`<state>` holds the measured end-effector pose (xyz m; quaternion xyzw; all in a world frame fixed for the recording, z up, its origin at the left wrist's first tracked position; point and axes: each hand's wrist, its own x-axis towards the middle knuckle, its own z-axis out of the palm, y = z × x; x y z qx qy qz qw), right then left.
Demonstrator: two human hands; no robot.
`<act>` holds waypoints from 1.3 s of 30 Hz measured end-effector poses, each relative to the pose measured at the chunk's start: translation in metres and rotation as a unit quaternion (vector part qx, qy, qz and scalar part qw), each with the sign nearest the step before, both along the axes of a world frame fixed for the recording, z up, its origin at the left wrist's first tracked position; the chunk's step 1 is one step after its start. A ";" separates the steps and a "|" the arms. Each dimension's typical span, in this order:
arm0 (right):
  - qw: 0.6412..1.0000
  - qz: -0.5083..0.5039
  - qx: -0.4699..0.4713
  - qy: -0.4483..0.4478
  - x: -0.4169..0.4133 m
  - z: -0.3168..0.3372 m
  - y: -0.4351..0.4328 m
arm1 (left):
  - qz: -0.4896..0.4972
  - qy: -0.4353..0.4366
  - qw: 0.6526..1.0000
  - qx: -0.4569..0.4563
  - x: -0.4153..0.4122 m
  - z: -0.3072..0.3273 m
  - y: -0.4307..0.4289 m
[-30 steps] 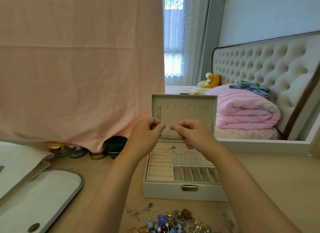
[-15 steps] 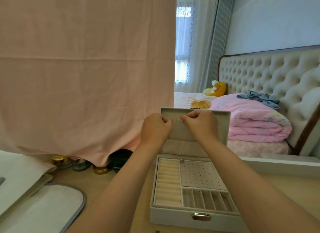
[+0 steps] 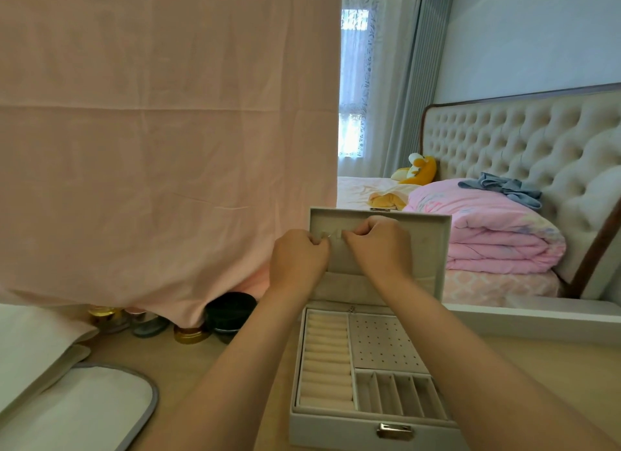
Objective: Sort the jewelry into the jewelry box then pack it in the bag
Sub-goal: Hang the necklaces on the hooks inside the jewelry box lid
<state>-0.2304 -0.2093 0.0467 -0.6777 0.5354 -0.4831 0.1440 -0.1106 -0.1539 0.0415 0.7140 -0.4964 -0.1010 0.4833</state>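
— What are the hands doing in the head view?

— Both are up at the lid [image 3: 431, 249] of the jewelry box [image 3: 336, 430]. The left hand [image 3: 299, 262] and right hand [image 3: 379, 249] are knuckles up, fingers curled tight, almost touching. Between their fingertips they pinch a thin silvery strand [image 3: 328, 236], held against the lid's upper lining. It's too small to name.

— And the box?

— It sits on the wooden table [image 3: 201, 360], long axis left to right, metal clasp [image 3: 394, 430] facing the person. The lid stands upright at the far edge, lining toward the camera. Ring rolls are on the left, a dotted panel back right, narrow slots front right.

— The arms?

— Both forearms reach up from the bottom edge, converging. The right one crosses over the box's right side; the left passes just beside its left wall.

— The bag?

— A white bag [image 3: 84, 407] with grey trim lies flat, bottom left, well apart.
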 end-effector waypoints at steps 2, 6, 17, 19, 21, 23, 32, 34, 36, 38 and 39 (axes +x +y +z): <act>1.000 0.007 0.013 0.018 -0.002 -0.005 0.005 | -0.017 0.018 1.000 0.008 0.002 -0.004 0.003; 0.998 0.023 0.061 0.013 -0.003 -0.017 0.015 | -0.041 0.051 0.998 0.005 0.001 -0.013 0.014; 0.908 0.206 0.311 -0.192 -0.006 -0.027 0.065 | -0.195 0.037 0.978 0.056 -0.003 -0.026 0.047; 0.909 0.226 0.295 -0.191 -0.010 -0.027 0.066 | -0.225 0.014 0.971 0.080 -0.001 -0.022 0.050; 0.912 0.222 0.277 -0.205 -0.016 -0.025 0.063 | -0.236 -0.001 0.967 0.097 0.001 -0.022 0.052; 0.928 0.202 0.250 -0.188 -0.023 -0.023 0.061 | -0.236 -0.014 0.966 0.107 0.000 -0.024 0.051; 0.979 0.181 0.092 0.011 -0.044 -0.009 0.058 | -0.268 0.094 0.955 0.090 -0.029 -0.038 0.041; 0.974 0.204 0.096 -0.011 -0.047 -0.008 0.058 | -0.279 0.097 0.952 0.086 -0.030 -0.037 0.043; 0.969 0.222 0.107 -0.028 -0.050 -0.009 0.057 | -0.284 0.106 0.950 0.075 -0.029 -0.035 0.046; 0.968 0.221 0.115 -0.016 -0.053 -0.011 0.055 | -0.274 0.109 0.952 0.075 -0.027 -0.033 0.047; 0.965 0.224 0.133 -0.012 -0.055 -0.011 0.054 | -0.269 0.106 0.955 0.073 -0.027 -0.033 0.046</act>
